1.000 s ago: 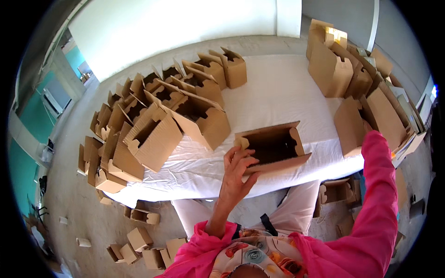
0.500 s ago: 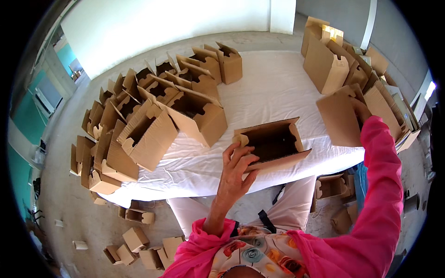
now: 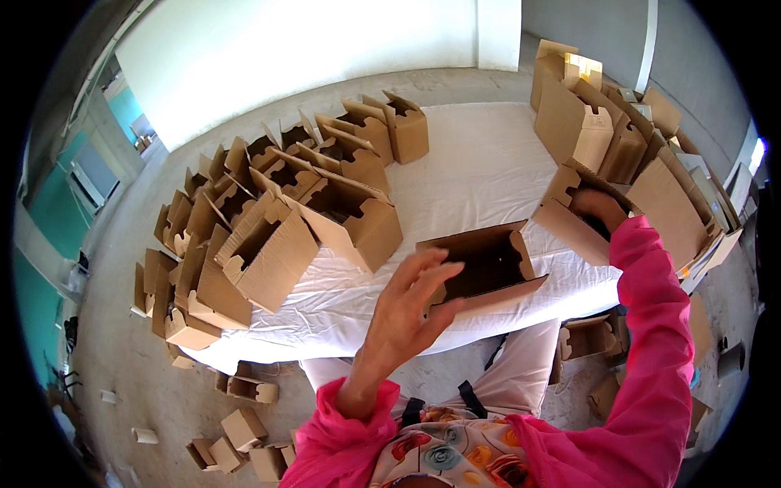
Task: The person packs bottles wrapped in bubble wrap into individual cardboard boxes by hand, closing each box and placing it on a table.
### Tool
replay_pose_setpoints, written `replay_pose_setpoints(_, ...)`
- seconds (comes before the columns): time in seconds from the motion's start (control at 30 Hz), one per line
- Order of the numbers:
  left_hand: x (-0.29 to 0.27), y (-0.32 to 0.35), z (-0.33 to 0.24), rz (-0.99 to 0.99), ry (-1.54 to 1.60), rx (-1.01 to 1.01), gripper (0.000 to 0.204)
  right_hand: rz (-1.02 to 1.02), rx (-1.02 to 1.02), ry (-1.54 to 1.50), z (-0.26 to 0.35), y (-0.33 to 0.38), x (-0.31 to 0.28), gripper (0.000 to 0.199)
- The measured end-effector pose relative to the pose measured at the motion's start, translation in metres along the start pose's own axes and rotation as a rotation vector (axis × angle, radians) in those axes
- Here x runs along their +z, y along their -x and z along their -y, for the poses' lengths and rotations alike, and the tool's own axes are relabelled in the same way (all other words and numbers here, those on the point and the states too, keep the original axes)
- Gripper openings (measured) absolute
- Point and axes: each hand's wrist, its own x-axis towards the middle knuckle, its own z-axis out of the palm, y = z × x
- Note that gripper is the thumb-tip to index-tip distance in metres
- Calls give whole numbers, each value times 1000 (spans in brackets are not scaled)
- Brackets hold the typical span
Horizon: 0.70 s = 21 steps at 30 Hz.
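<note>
My left hand (image 3: 405, 305) is open, its fingers spread over the left end of an open cardboard box (image 3: 480, 302). That box stands near the front edge of the cloth-covered table (image 3: 468, 138), its dark inside facing up. I cannot tell whether my fingertips touch its rim. To the right, my right hand (image 3: 598, 207) reaches down into a second open cardboard box (image 3: 569, 226), which sits tilted by the table's right part. The fingers of this hand are hidden in the box's shaded inside.
Rows of open cardboard boxes (image 3: 354, 224) fill the table's left side. Flattened cartons (image 3: 671, 195) lean in a stack at the right, beside an upright box (image 3: 573, 122). More small boxes (image 3: 244, 427) lie on the floor at left, and others (image 3: 587, 337) under the table.
My left hand has lifted off the near box's flap and its fingers have spread. The right-hand box has shifted left and now shows its opening, with my right hand inside it.
</note>
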Motion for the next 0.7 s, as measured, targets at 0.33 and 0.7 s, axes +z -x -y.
replay_pose_setpoints(0.33,117,-167,14,486,-496,317,49,-133,-138,-450,48,33,25,36)
replay_pose_setpoints(0.7,149,-165,23,254,-252,465,52,0,-272,491,-53,-5,-3,34)
